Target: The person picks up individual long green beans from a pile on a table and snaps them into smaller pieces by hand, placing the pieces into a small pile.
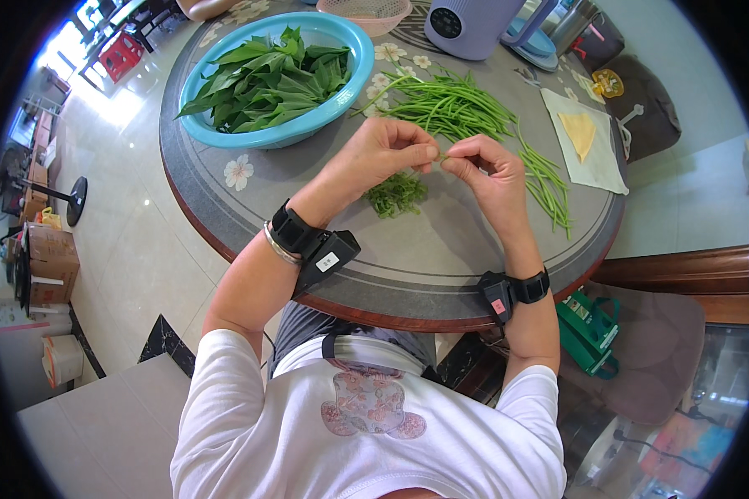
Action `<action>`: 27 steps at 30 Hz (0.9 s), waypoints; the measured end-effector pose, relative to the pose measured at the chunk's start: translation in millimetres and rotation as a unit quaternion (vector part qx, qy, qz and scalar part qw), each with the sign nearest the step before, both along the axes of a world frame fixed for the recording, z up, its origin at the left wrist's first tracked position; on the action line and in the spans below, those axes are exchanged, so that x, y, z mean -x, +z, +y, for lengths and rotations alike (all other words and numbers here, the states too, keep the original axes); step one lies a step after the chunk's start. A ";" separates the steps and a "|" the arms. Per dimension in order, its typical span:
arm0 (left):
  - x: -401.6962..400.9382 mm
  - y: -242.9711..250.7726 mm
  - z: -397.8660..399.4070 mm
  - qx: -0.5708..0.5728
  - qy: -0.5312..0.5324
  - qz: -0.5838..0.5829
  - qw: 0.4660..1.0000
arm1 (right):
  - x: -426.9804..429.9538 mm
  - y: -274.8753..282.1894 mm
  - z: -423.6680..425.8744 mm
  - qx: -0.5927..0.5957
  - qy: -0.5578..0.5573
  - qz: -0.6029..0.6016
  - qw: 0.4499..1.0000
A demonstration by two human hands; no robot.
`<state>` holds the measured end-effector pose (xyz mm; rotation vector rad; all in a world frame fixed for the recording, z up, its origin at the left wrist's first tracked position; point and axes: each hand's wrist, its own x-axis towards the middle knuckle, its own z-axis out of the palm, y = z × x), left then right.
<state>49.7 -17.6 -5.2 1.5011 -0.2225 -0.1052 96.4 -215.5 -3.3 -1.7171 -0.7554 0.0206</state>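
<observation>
Over the round table (374,249), my left hand (394,150) and my right hand (488,163) meet fingertip to fingertip. A small bit of green stem (442,158) is pinched between them, mostly hidden by the fingers. Beneath my left hand lies a small heap of green peelings (396,194). Behind both hands spreads a pile of long green stems (455,103). More green stems (546,181) lie to the right of my right hand. Large green leaves (281,81) fill a light blue plastic basin (193,128) at the back left.
A pink perforated basket (368,15) and a lilac appliance with a handle (465,28) stand at the back. A white cloth (599,171) with a yellow triangular piece (578,134) lies on the right. A green bag (590,337) rests on a chair (649,349) at lower right.
</observation>
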 end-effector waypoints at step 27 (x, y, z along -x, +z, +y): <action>-2.1 -10.6 -7.8 0.000 0.004 0.011 1.000 | -1.1 -1.6 1.6 -0.142 0.040 0.129 0.981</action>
